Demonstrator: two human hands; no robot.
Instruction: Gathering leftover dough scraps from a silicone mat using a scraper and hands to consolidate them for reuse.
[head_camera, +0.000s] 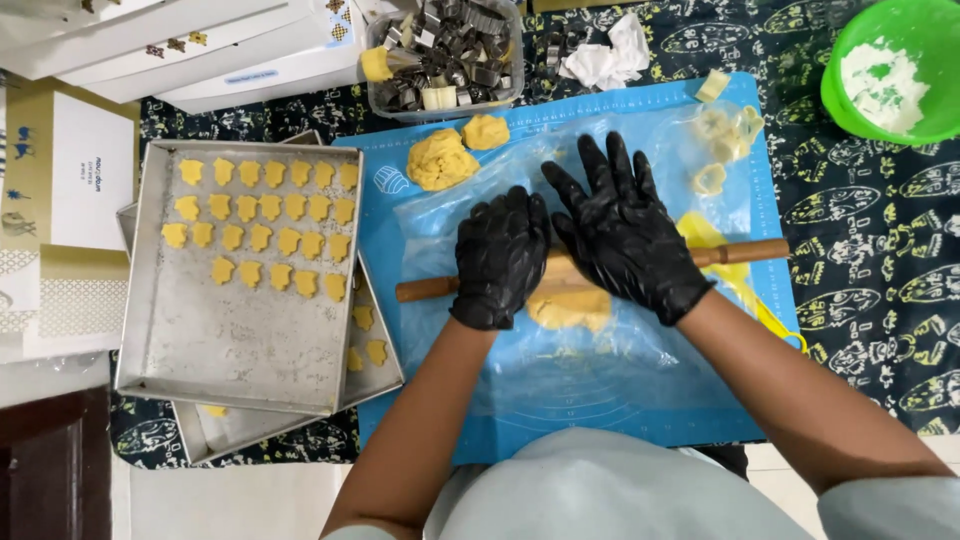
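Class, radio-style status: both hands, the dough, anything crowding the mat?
Left hand and right hand, black-gloved, palms down on rolling pin. Yellow dough under clear plastic sheet, beneath pin. Dough lumps at mat's far edge, apart.

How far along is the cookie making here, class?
Done: the metal tray holds rows of cut dough shapes. In hand: left hand and right hand press a rolling pin over dough under plastic sheet. Left: two dough lumps remain unrolled.
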